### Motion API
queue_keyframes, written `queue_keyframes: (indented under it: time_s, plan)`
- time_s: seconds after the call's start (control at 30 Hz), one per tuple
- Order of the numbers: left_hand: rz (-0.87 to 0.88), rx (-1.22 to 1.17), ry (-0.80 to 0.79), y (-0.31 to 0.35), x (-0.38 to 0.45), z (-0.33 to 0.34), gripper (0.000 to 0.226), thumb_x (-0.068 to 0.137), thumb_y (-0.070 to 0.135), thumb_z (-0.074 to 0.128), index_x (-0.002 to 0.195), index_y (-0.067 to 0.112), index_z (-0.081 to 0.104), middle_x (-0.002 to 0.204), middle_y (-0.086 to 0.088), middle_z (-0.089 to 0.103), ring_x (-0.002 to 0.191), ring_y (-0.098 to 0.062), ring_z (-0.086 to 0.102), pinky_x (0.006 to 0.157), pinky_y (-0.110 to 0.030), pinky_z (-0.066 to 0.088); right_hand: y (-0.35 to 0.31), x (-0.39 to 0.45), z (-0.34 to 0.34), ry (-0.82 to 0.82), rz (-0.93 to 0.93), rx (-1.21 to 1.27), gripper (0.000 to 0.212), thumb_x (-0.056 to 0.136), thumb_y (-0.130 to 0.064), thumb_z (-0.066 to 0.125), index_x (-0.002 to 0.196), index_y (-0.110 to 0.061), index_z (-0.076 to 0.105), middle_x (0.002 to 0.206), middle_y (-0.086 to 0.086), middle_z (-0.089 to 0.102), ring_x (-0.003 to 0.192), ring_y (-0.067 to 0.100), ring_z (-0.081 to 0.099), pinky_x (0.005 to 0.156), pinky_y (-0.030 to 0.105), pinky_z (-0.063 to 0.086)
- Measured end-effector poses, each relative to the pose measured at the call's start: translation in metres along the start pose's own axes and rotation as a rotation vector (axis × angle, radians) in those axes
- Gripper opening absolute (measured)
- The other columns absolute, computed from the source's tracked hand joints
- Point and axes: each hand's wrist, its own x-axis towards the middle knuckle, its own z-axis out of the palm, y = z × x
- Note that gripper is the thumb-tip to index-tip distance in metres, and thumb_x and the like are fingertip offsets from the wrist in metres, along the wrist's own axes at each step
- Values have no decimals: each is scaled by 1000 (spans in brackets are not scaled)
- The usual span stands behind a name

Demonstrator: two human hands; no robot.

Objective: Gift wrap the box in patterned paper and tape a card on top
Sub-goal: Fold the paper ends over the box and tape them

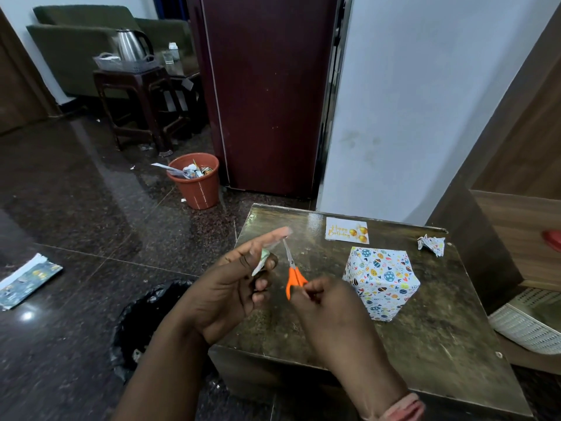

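The room is dim and evenly lit. Glare streaks my glossy worktop (pixel 334 217) and a bright spot glints on the polished floor (pixel 27 316). My left hand (pixel 230 287) is motion-blurred at the fingertips. Straight lines bow toward the frame edges.

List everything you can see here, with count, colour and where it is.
wrapped box: one, white patterned, on the table
card: one, white and gold, table's far side
paper scrap: one, patterned, table's far right
table: one, dark brown
bin: one, terracotta, on the floor
kettle: one, steel, on a far stool
scissors: one, orange handles, in the right hand
tape roll: one, pale, in the left hand
left hand: grips the tape roll
right hand: grips the scissors
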Motion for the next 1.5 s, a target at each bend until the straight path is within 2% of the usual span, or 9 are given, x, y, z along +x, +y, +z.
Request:
queue_keyframes:
  time_s: [0.17, 0.23, 0.33, 0.4, 0.7, 0.93, 1.1, 1.27, 1.5]
  plan:
    - [28, -174, 73, 0, 2, -4, 78, 76, 56, 85, 142, 21, 62, 86, 6, 50, 64, -4, 40, 51, -16, 39, -10, -2, -12, -194, 174, 649, 21, 97, -16, 64, 84, -1, 68, 73, 12, 74, 62, 22, 72, 72, 39, 61]
    - [40, -248, 76, 0, 4, -7, 80, 76, 55, 86, 143, 19, 60, 85, 5, 50, 63, -3, 41, 49, -15, 41, -17, -4, -15, -311, 269, 972, 22, 98, -4, 60, 80, 7, 67, 77, 20, 70, 58, 21, 69, 59, 31, 62]
    - [54, -275, 91, 0, 5, -8, 77, 81, 55, 81, 145, 17, 58, 83, 4, 49, 61, -2, 43, 49, -14, 41, -24, -9, -21, -445, 316, 1156, 19, 94, 3, 60, 78, 9, 69, 77, 22, 65, 57, 18, 65, 53, 23, 57]
    - [61, -258, 102, -1, 4, -8, 73, 86, 56, 73, 145, 16, 58, 80, 3, 47, 58, -2, 43, 48, -14, 40, -25, -10, -21, -506, 322, 1184, 15, 93, 3, 61, 83, 10, 70, 77, 21, 66, 58, 17, 65, 54, 22, 57]
    - [66, -330, 70, 1, 4, -10, 83, 79, 53, 83, 147, 14, 56, 83, 4, 46, 60, -2, 43, 47, -14, 41, -18, -9, -22, -575, 293, 1121, 7, 88, 6, 67, 90, 12, 70, 75, 19, 67, 60, 19, 66, 55, 25, 58]
    - [65, -371, 22, 1, 3, -9, 80, 82, 51, 81, 147, 12, 55, 79, 5, 48, 62, -2, 43, 47, -13, 41, -16, -8, -17, -538, 308, 1095, 15, 82, 7, 70, 94, 16, 67, 79, 18, 72, 61, 20, 68, 58, 25, 59]
    - [67, -361, 33, 0, 4, -9, 77, 84, 50, 80, 147, 11, 55, 83, 4, 49, 63, -3, 45, 49, -13, 40, -16, -9, -16, -544, 289, 1043, 5, 84, 7, 70, 87, 11, 70, 75, 13, 74, 62, 18, 68, 61, 24, 60]
    - [60, -321, 48, -1, 4, -8, 78, 84, 50, 79, 147, 11, 55, 84, 3, 48, 64, -4, 44, 48, -13, 40, -18, -11, -19, -626, 268, 1012, 23, 67, -6, 79, 84, 7, 73, 73, 11, 71, 65, 18, 66, 63, 24, 60]
    - [16, -315, 25, -1, 2, -3, 83, 77, 51, 86, 143, 9, 59, 77, 2, 50, 59, -4, 45, 45, -13, 38, -16, -7, -24, -637, 257, 1017, 19, 66, -11, 83, 78, 2, 76, 75, 18, 64, 63, 21, 65, 59, 26, 59]
